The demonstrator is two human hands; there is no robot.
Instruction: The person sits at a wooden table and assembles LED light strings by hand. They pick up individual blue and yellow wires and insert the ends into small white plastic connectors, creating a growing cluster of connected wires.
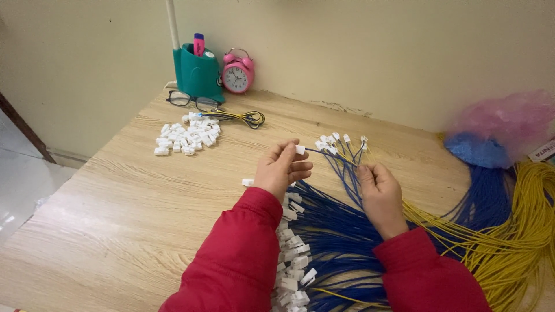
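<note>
Head view, looking down on a light wooden table (144, 196). The left hand (281, 167), in a red sleeve (231, 260), pinches a small white connector (300, 149) between thumb and fingertips; a blue wire (326, 155) runs from this connector across to the right hand (378, 190), whose fingers are closed around a bunch of blue and yellow wires. The two hands are held apart, just above the table, joined only by the wire. Above the right hand the free wire ends fan upward, each tipped with a white connector (332, 141). Beneath and between the forearms lies a thick bundle of blue wires (341, 242) with a row of white connectors (292, 271) along its left edge. A sheaf of yellow wires (520, 231) lies at the right edge, below a pink plastic bag (509, 118) and a blue bag (477, 150). At the far left of the table sits a loose pile of white connectors (188, 136). Against the wall stand a teal pen holder (196, 72) and a pink alarm clock (237, 74), with black glasses (191, 101) lying before them.
</note>
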